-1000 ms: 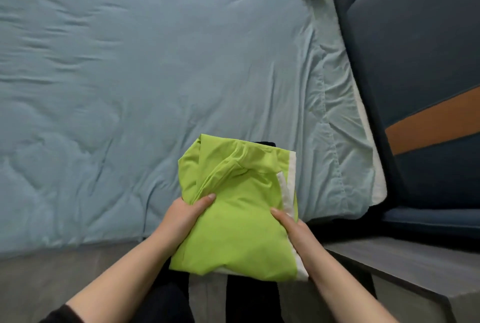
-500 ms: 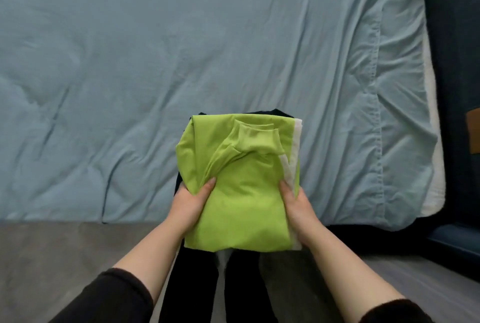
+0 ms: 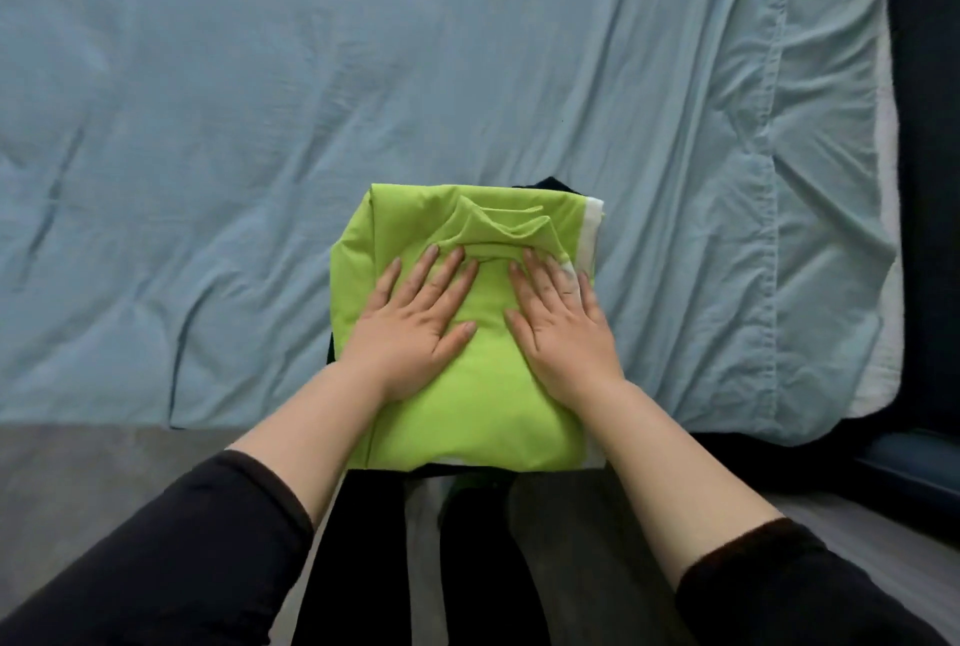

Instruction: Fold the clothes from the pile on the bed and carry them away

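Note:
A folded lime-green garment [image 3: 483, 411] with a white side stripe lies at the near edge of the bed, on top of a dark folded garment [image 3: 550, 185] whose edge peeks out behind it. My left hand [image 3: 415, 328] lies flat, palm down, on the green garment's left half. My right hand [image 3: 563, 328] lies flat on its right half, fingers spread toward the folded collar. Neither hand grips the cloth.
The bed carries a wrinkled light-blue sheet [image 3: 363, 74] that fills most of the view. A dark blue headboard or wall [image 3: 930, 126] runs along the right. Grey floor [image 3: 78, 479] lies in front of the bed, with my dark-trousered legs [image 3: 363, 567] below.
The green stack came down from my grip onto the bed's near edge. Both hands let go of its sides and now press flat on top of it.

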Available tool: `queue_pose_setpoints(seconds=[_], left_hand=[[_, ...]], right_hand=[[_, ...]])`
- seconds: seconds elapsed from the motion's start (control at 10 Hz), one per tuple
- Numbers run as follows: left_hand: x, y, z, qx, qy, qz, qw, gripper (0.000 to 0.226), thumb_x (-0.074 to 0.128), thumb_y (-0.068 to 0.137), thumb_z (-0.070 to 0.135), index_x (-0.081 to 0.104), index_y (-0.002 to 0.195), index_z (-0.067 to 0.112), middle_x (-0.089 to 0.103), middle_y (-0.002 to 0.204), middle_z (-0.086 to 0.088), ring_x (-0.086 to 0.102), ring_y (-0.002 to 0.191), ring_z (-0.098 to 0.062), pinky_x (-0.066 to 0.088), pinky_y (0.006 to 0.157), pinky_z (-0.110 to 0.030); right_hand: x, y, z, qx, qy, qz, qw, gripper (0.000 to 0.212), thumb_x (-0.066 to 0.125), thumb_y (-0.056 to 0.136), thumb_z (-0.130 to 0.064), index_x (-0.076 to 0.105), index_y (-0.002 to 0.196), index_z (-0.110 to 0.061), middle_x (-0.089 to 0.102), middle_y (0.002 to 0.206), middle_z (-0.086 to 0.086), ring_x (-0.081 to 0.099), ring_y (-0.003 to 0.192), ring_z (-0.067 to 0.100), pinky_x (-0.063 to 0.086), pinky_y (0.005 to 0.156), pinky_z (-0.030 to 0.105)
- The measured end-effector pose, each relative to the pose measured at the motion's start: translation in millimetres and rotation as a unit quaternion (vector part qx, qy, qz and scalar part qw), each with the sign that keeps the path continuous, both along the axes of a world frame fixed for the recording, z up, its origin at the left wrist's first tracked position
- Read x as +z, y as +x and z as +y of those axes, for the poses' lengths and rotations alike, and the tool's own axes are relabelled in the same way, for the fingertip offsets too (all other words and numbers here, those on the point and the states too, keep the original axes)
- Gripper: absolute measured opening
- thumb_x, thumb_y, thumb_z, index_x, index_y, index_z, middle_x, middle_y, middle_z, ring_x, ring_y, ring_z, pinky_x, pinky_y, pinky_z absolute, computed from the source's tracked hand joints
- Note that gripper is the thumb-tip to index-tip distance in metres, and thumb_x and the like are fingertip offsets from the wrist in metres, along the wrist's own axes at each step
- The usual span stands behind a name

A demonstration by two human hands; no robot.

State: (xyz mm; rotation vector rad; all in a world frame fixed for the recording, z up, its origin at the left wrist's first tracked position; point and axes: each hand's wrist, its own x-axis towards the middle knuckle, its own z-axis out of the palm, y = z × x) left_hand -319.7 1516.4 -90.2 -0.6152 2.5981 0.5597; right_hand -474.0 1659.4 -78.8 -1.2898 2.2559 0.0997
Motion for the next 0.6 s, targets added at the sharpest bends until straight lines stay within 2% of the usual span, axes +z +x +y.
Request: queue_pose_setpoints(seconds=[0.1,0.2,0.3,0.4,0.5,0.6], left_hand=[[1,15,-6,-0.054,0.033,-0.001,0.998,0.096,0.007,0.071,0.093,-0.038,0.139,0.042,-0.037,0.151,0.015,-0.041,0.137,-0.008,-0.031,0.110,-0.032],[19,32,-15,-0.155,-0.002,-0.103,0.983,0.123,0.021,0.056,0.101,-0.046,0.134,0.034,-0.051,0.141,0.008,-0.047,0.133,-0.021,-0.029,0.111,-0.041],[52,25,-21,-0.147,-0.010,-0.184,0.972,0.133,0.047,0.061,0.091,-0.035,0.143,0.027,-0.043,0.146,0.008,-0.033,0.141,-0.023,-0.013,0.115,-0.057],[98,26,-21,-0.110,-0.026,-0.162,0.980,0.108,0.059,0.080,0.066,-0.002,0.156,0.020,0.001,0.164,0.003,0.005,0.150,-0.022,0.010,0.119,-0.048],[153,34,-31,-0.045,-0.034,-0.100,0.993,0.061,0.051,0.091,0.051,0.037,0.144,0.023,0.051,0.141,0.000,0.047,0.129,-0.022,0.042,0.102,-0.035],[206,51,-34,0.010,-0.028,-0.001,1.000,0.046,0.047,0.096,0.047,0.045,0.139,0.032,0.055,0.136,0.009,0.051,0.125,-0.017,0.043,0.095,-0.031]], right_hand=[[5,2,18,0.034,-0.010,-0.017,0.999,0.076,0.008,0.087,-0.073,-0.011,0.150,-0.034,-0.025,0.151,-0.020,-0.029,0.139,-0.001,-0.017,0.117,0.037],[22,-3,43,0.118,0.086,0.018,0.989,0.085,0.008,0.082,-0.080,-0.022,0.147,-0.033,-0.028,0.149,-0.018,-0.035,0.135,0.001,-0.019,0.115,0.045],[51,-11,34,0.110,0.115,0.019,0.987,0.076,0.032,0.093,-0.063,0.002,0.154,-0.030,-0.008,0.161,-0.013,-0.011,0.147,0.006,-0.003,0.118,0.046],[98,-7,24,0.050,0.102,0.009,0.993,0.039,0.039,0.098,-0.039,0.050,0.130,-0.022,0.048,0.143,0.002,0.046,0.129,0.024,0.038,0.101,0.039],[156,-6,22,-0.014,0.067,0.042,0.997,0.032,0.035,0.099,-0.040,0.059,0.104,-0.019,0.068,0.108,0.003,0.062,0.099,0.029,0.043,0.075,0.035],[204,-3,29,-0.062,-0.019,0.055,0.996,0.034,0.035,0.098,-0.044,0.061,0.097,-0.021,0.070,0.099,-0.001,0.064,0.093,0.027,0.037,0.067,0.033]])
